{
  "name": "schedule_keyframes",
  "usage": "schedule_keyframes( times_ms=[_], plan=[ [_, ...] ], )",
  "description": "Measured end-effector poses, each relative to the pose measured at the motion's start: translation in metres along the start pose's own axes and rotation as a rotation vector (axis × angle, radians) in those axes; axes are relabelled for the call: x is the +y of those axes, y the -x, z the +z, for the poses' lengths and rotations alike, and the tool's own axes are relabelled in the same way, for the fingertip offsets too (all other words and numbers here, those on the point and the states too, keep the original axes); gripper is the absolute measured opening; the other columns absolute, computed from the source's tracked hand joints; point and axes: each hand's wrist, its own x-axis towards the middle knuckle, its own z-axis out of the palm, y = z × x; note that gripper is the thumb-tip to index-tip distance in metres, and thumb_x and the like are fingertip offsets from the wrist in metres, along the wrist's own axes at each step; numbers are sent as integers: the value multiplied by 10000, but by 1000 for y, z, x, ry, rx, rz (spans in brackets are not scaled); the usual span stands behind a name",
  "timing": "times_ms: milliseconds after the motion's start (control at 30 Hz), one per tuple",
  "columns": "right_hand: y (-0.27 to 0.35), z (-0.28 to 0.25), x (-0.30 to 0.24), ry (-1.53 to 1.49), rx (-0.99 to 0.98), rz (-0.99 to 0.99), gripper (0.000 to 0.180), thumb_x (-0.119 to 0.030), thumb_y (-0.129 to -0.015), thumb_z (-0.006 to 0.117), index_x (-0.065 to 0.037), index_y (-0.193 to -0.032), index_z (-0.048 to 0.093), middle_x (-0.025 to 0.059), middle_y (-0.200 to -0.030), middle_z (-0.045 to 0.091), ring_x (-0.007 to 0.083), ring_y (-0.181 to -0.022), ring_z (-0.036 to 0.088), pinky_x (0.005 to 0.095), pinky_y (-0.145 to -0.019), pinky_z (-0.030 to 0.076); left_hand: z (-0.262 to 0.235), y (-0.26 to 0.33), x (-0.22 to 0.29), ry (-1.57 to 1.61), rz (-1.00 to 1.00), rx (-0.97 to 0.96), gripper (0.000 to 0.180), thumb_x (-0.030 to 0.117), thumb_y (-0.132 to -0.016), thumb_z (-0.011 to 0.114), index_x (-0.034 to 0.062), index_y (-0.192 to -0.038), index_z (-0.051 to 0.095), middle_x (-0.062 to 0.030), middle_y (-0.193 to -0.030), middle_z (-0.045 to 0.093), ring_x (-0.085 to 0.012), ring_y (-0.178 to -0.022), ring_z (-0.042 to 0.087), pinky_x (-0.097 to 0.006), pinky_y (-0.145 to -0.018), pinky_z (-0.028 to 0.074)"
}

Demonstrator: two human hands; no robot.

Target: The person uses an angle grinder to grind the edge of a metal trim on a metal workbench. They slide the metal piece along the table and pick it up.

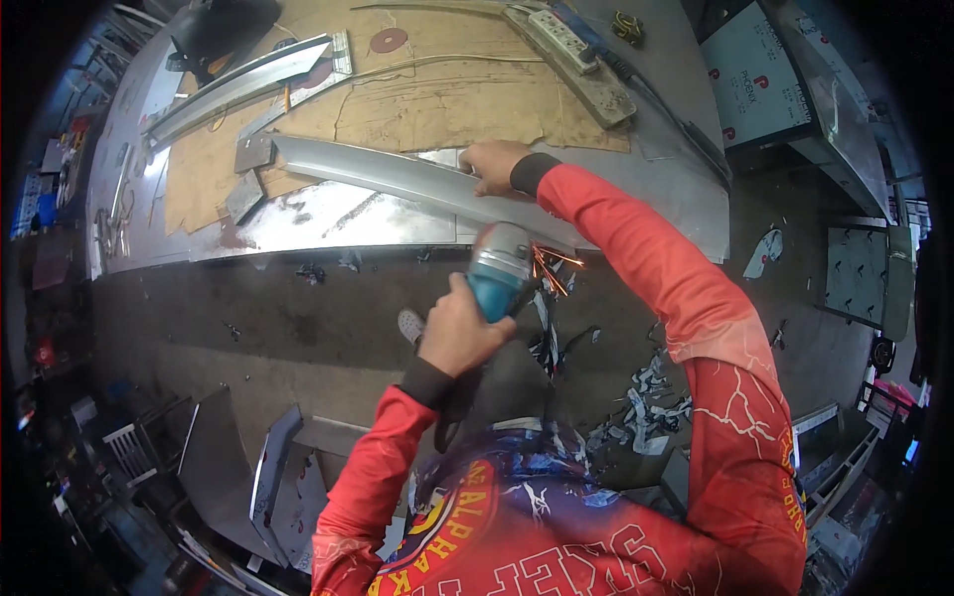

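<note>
My left hand (460, 330) is wrapped round the body of a teal angle grinder (497, 278) at the table's near edge. Orange sparks fly off to the right of its silver head, where it meets the near end of a long bent metal strip (373, 173). The grinder's disc cannot be made out. My right hand (493, 165) grips the strip's far edge from above, its fingers curled and partly hidden. The strip slants across the table, its left end beside two grey metal blocks, one (254, 152) behind the other (244, 198).
A brown board (447, 104) covers much of the metal table. On it lie another metal strip (238, 91), a steel square (341, 62), a red disc (389, 40) and a power strip (559, 41). A tape measure (627, 27) rests behind. Scraps (651, 412) litter the floor.
</note>
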Motion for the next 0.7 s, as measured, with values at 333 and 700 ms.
schedule_keyframes(
  times_ms=[333, 700],
  plan=[
    [4, -1, -8, 14, 3, -2, 469, -226, -728, 814, -98, -1147, 648, 140, -1099, 677, 325, -1035, 651, 440, -852, 522, 36, 5, 15, -29, 52, -101, 652, 320, -702, 747, -87, -1079, 405, -351, -897, 643, -507, -850, 650, -529, -780, 533],
    [-1, 2, -10, 54, 0, 25, 485, -225, -695, 829, -95, -1134, 669, 155, -1078, 698, 328, -1019, 668, 436, -835, 541, -66, -35, -79, 80, -75, 283, 621, 304, -709, 798, -81, -1058, 458, -342, -967, 647, -442, -941, 669, -470, -803, 538]
  ],
)
